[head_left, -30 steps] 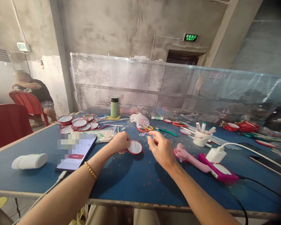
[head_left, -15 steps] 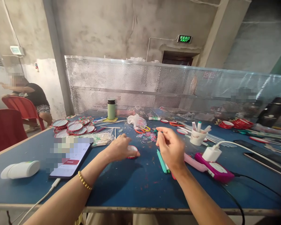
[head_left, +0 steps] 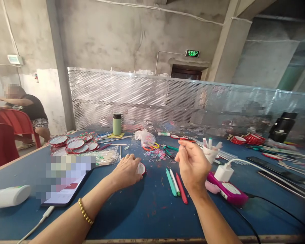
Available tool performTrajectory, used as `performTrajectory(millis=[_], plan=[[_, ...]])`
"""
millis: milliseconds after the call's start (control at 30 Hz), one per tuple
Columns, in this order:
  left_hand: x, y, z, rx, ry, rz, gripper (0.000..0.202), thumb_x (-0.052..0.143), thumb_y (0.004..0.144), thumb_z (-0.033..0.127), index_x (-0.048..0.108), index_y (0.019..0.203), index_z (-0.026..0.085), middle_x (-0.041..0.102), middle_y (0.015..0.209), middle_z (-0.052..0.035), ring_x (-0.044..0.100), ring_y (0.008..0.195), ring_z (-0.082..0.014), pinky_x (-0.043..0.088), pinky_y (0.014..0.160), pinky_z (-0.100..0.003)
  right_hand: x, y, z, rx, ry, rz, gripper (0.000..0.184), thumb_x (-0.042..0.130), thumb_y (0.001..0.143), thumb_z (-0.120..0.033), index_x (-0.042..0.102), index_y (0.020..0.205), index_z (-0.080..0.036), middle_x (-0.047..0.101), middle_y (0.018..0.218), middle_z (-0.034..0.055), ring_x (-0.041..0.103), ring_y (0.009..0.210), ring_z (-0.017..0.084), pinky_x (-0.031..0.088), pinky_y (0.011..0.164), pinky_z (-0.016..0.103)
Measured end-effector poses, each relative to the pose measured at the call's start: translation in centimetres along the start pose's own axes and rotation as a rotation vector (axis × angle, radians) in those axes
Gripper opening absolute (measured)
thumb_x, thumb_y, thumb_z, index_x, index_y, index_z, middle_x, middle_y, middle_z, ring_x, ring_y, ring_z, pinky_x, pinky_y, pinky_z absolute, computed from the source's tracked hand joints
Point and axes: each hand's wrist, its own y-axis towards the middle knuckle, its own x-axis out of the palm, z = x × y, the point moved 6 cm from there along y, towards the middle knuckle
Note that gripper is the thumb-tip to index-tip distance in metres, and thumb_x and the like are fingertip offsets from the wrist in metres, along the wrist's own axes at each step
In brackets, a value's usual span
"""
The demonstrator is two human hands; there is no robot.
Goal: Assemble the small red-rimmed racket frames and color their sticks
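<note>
A person's view down onto a cluttered blue desk (head_left: pixel 147 217), both bare forearms reaching forward. The left hand (head_left: pixel 125 171), with a gold bead bracelet (head_left: pixel 85 211) at the wrist, lies on the desk near its middle. Its fingers curl over a small round red-rimmed disc (head_left: pixel 142 168), so that its grip is closed on the disc; only the disc's right edge shows past the fingers.

The right hand (head_left: pixel 193 166) is raised above the desk, just right of the disc and apart from it. Its thumb and fingertips (head_left: pixel 181 145) are pinched together. Whether anything is held between them is too small to tell.

Below the right hand three pens (head_left: pixel 176 183) lie side by side on the desk: green, white and red. Beyond the hands is a loose pile of coloured clips (head_left: pixel 158 154). To the right sits a pink device (head_left: pixel 228 191) with a white charger plug (head_left: pixel 223 173) on top, and a paper cup of markers (head_left: pixel 209 153) stands behind it.

On the left, a phone (head_left: pixel 63 191) lies with a cable attached, beside a white container (head_left: pixel 7 196). Further back lies a stack of red-rimmed discs (head_left: pixel 73 144), with a green bottle (head_left: pixel 117 124) to their right. A perforated metal screen (head_left: pixel 167 98) runs along the far edge. Another person (head_left: pixel 25 105) sits on a red chair at far left.
</note>
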Motion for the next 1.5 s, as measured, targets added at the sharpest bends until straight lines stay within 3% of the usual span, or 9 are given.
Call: performTrajectory(millis=[367, 500, 633, 833, 1000, 1100, 1300, 1367, 1500], plan=[[0.3, 0.3, -0.4, -0.020, -0.078, -0.037, 0.061, 0.066, 0.076, 0.058, 0.059, 0.123, 0.020, 0.056, 0.121, -0.0145, 0.055, 0.111, -0.0320, 0.045, 0.094, -0.043, 0.4, 0.0, -1.2, -0.076, -0.100, -0.042, 0.018, 0.054, 0.093, -0.028, 0.065, 0.102, -0.017, 0.058, 0.055, -0.0039, 0.055, 0.047, 0.012, 0.046, 0.051, 0.026], [-0.8, 0.3, 0.6, 0.052, -0.043, 0.122, 0.053, 0.067, 0.078, 0.056, 0.062, 0.113, 0.017, 0.056, 0.121, -0.0137, 0.054, 0.110, -0.0290, 0.045, 0.094, -0.041, 0.3, 0.2, -1.0, -0.071, -0.118, -0.025, 0.018, 0.054, 0.093, -0.028, 0.065, 0.101, -0.016, 0.058, 0.055, -0.0038, 0.054, 0.046, 0.011, 0.045, 0.050, 0.024], [-2.0, -0.2, 3.1, 0.248, 0.006, 0.319, 0.022, 0.053, 0.094, 0.036, 0.063, 0.095, 0.016, 0.060, 0.109, -0.0099, 0.054, 0.104, -0.0223, 0.045, 0.091, -0.035, 0.4, 0.4, -0.6, -0.073, -0.125, -0.018, 0.017, 0.055, 0.092, -0.027, 0.065, 0.100, -0.016, 0.059, 0.056, -0.0032, 0.055, 0.047, 0.011, 0.046, 0.051, 0.024], [-3.6, -5.0, 9.9, 0.620, 0.188, 0.424, 0.021, 0.039, 0.098, 0.016, 0.060, 0.094, 0.015, 0.061, 0.105, -0.0104, 0.056, 0.096, -0.0203, 0.047, 0.080, -0.034, 0.3, 0.7, 0.0, -0.061, -0.127, -0.010, 0.019, 0.054, 0.092, -0.028, 0.065, 0.100, -0.015, 0.059, 0.055, -0.0026, 0.056, 0.047, 0.012, 0.047, 0.051, 0.025], [-0.3, -8.7, 14.1, 0.836, 0.161, 0.480, 0.018, 0.051, 0.093, 0.023, 0.057, 0.076, 0.021, 0.057, 0.069, -0.0033, 0.056, 0.065, -0.0141, 0.046, 0.055, -0.028, -0.3, 0.9, 0.3, -0.035, -0.094, 0.054, 0.019, 0.055, 0.091, -0.027, 0.065, 0.101, -0.015, 0.058, 0.053, -0.0037, 0.055, 0.045, 0.012, 0.047, 0.050, 0.025], [2.5, -9.8, 14.5, 0.860, 0.163, 0.437, 0.032, 0.051, 0.092, 0.024, 0.051, 0.060, 0.025, 0.039, 0.044, 0.0021, 0.037, 0.038, -0.0097, 0.039, 0.041, -0.023, -0.4, 1.1, 0.3, -0.024, -0.065, 0.055, 0.018, 0.054, 0.090, -0.026, 0.064, 0.101, -0.015, 0.057, 0.053, -0.0043, 0.055, 0.045, 0.012, 0.048, 0.049, 0.025], [-2.6, -10.0, 11.0, 0.793, 0.189, 0.363, 0.024, 0.053, 0.094, 0.031, 0.057, 0.073, 0.020, 0.059, 0.064, -0.0006, 0.055, 0.060, -0.0134, 0.045, 0.061, -0.029, -0.1, 0.9, 0.0, -0.030, -0.027, 0.001, 0.019, 0.052, 0.092, -0.028, 0.063, 0.100, -0.016, 0.057, 0.053, -0.0034, 0.056, 0.046, 0.013, 0.047, 0.047, 0.025], [-5.2, -7.1, 7.7, 0.662, 0.200, 0.254, 0.020, 0.053, 0.094, 0.031, 0.061, 0.080, 0.018, 0.065, 0.075, -0.0039, 0.059, 0.070, -0.0144, 0.045, 0.069, -0.028, -0.2, 0.9, 0.0, -0.033, -0.024, 0.001, 0.019, 0.052, 0.092, -0.029, 0.064, 0.100, -0.016, 0.058, 0.054, -0.0030, 0.056, 0.046, 0.012, 0.047, 0.047, 0.025], [-8.8, 1.3, -3.4, 0.087, 0.285, 0.060, 0.023, 0.047, 0.086, 0.000, 0.066, 0.081, 0.014, 0.069, 0.086, -0.0065, 0.061, 0.080, -0.0150, 0.044, 0.078, -0.025, -0.6, 0.8, -0.2, -0.029, -0.043, 0.012, 0.019, 0.054, 0.092, -0.029, 0.064, 0.101, -0.016, 0.059, 0.056, -0.0024, 0.056, 0.046, 0.012, 0.047, 0.049, 0.025]])
